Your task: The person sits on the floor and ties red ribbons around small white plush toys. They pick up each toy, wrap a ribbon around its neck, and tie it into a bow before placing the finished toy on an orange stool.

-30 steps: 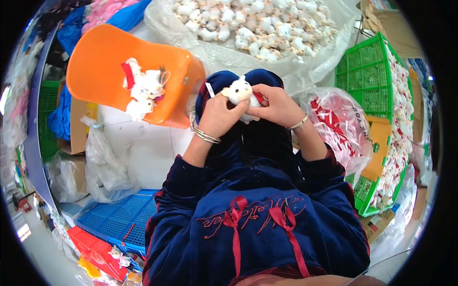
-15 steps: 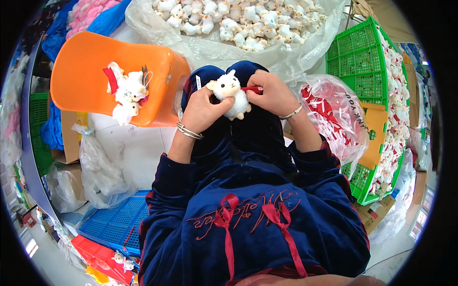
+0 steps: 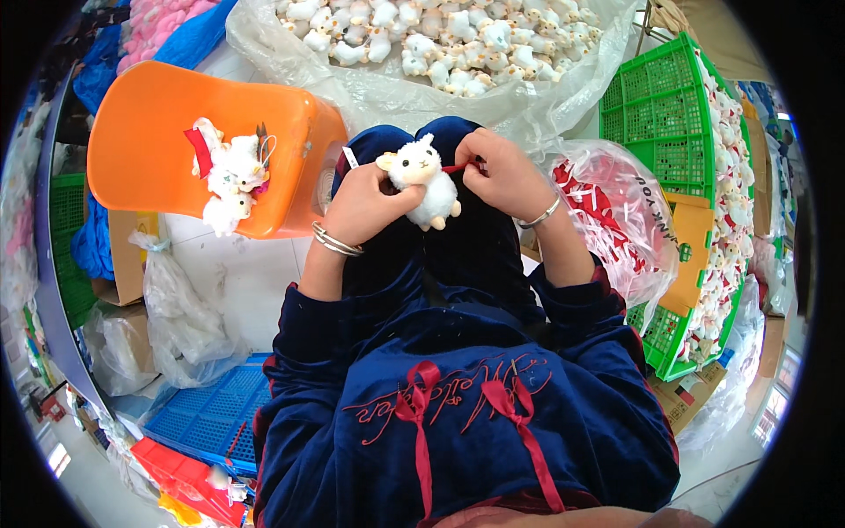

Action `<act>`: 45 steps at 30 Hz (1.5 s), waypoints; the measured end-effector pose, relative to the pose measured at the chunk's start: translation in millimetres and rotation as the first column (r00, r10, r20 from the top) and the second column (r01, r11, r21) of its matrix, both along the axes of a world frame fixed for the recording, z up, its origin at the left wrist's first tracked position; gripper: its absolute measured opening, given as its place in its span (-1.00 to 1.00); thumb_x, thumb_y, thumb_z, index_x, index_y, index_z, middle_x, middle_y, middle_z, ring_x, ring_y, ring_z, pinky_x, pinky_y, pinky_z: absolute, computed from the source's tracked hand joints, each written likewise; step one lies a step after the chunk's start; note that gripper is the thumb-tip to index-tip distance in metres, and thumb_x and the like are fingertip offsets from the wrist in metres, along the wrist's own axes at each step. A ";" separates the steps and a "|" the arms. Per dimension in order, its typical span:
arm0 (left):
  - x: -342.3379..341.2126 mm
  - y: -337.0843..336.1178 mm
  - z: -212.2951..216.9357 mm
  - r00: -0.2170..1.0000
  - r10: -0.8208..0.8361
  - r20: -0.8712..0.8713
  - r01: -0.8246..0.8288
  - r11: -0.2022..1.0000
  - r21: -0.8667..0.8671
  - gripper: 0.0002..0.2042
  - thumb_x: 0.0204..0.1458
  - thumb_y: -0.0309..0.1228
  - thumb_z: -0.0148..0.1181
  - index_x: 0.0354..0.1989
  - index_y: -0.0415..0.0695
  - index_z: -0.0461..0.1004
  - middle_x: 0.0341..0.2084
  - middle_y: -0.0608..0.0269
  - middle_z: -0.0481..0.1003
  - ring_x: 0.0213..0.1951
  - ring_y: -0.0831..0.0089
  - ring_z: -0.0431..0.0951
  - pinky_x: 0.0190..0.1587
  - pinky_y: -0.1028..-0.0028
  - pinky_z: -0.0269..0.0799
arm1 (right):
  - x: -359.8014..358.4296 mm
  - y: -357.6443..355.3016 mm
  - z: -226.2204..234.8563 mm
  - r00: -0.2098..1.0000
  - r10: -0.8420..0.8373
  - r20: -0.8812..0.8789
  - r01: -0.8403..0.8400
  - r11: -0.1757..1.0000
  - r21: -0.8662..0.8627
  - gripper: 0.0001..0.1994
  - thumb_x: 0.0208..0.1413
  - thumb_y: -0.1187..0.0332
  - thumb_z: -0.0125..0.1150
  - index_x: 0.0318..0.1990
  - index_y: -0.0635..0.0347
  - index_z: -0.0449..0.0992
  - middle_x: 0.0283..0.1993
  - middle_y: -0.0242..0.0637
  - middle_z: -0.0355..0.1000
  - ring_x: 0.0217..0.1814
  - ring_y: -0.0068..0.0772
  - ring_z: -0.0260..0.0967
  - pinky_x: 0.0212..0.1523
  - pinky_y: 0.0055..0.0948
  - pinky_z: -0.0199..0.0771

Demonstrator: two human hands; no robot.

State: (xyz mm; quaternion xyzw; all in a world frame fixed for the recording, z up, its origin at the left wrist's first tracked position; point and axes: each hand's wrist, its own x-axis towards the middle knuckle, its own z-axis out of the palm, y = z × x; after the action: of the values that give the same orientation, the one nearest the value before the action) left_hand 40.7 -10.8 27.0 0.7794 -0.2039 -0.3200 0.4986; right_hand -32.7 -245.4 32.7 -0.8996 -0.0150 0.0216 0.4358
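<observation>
A small white plush sheep [image 3: 433, 201] with cream face and feet sits upright above my knees. My left hand [image 3: 368, 204] is closed round its side, with the thumb across its chest. Between the fingers of my right hand [image 3: 503, 174] is pinched the end of a thin red ribbon [image 3: 454, 167], drawn out sideways from the sheep's neck. How the ribbon runs behind the neck is hidden. On the orange stool [image 3: 132, 132] to my left lie several plush sheep [image 3: 236, 167], one with a red ribbon, beside dark-tipped scissors or snips [image 3: 261, 132].
Ahead, a large clear plastic sheet [image 3: 370, 101] holds a heap of plush sheep [image 3: 475, 40]. To my right are a plastic bag [image 3: 647, 167] of red ribbons and a green crate [image 3: 656, 114] full of sheep. A blue crate [image 3: 211, 409] and red bin [image 3: 180, 475] stand lower left.
My right hand has moved slightly up and right, so more red ribbon shows between it and the sheep. My left hand and the sheep have shifted slightly left.
</observation>
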 end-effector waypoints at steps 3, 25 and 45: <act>1.6 11.8 -11.9 0.978 -0.009 -0.207 -0.037 0.975 -0.217 -0.62 0.06 -0.26 0.30 -0.06 -0.32 0.62 -0.25 0.18 0.66 -0.22 0.49 0.64 -0.08 0.44 0.53 | 2.0 -6.5 1.4 0.995 0.032 -0.089 -0.021 0.992 0.127 -0.85 0.06 0.46 0.16 -0.25 0.31 0.58 -0.37 -0.09 0.53 -0.34 -0.23 0.48 -0.27 -0.35 0.46; -2.3 29.3 12.4 0.990 -0.051 0.128 0.018 0.968 0.251 -0.61 0.04 -0.20 0.40 -0.15 -0.33 0.63 -0.48 0.21 0.60 -0.42 0.54 0.56 -0.28 0.50 0.49 | 6.7 33.8 9.7 0.980 0.054 -0.192 -0.060 0.998 -0.022 -0.45 -0.11 -0.10 0.49 -0.34 0.34 0.58 -0.42 0.01 0.53 -0.38 0.02 0.52 -0.30 -0.21 0.49; -0.3 12.7 0.1 0.985 0.040 0.171 -0.073 0.979 0.188 -0.63 -0.02 -0.16 0.41 -0.30 -0.29 0.62 -0.46 0.06 0.61 -0.42 0.31 0.62 -0.33 0.38 0.48 | 22.4 26.8 4.3 0.965 0.076 -0.251 -0.082 0.997 -0.012 -0.44 -0.08 -0.10 0.52 -0.57 0.30 0.48 -0.59 -0.12 0.43 -0.55 -0.24 0.40 -0.47 -0.29 0.38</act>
State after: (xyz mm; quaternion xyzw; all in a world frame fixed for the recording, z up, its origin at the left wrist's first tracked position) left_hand 40.4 1.8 27.1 0.8536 -0.1904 -0.2579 0.4107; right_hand -10.2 -218.6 36.9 -0.8932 0.0046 0.1524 0.4231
